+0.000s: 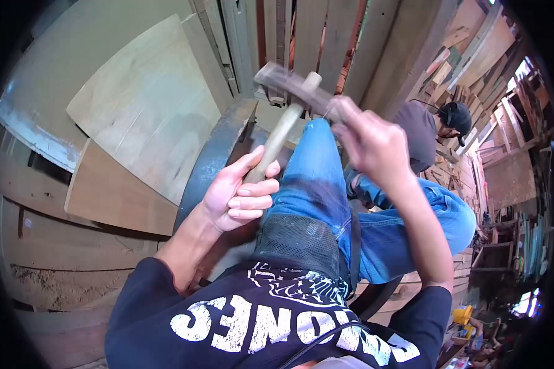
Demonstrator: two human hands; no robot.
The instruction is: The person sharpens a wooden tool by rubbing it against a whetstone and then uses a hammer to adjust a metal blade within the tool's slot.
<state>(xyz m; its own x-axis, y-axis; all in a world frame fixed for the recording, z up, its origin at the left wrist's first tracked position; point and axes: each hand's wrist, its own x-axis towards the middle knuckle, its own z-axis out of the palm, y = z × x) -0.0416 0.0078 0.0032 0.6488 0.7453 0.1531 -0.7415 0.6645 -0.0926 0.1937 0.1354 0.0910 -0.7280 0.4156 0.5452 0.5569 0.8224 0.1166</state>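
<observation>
A pale rounded wooden handle (pixel 281 131) slants up from my left hand (pixel 243 190), whose fingers are wrapped round its lower end. Across the upper part of the handle lies a dark, flat piece (pixel 298 86), blurred by motion. My right hand (pixel 372 138) is closed at the right end of this dark piece, above my knee. The blur hides whether the dark piece is fixed to the handle or only touches it.
Curved pale wooden panels (pixel 154 98) lean at the left beside a worn blue-grey curved piece (pixel 218 147). A co-worker in a dark cap (pixel 455 117) sits at the right. Planks (pixel 308 31) stand ahead, and wood scraps (pixel 505 123) fill the far right.
</observation>
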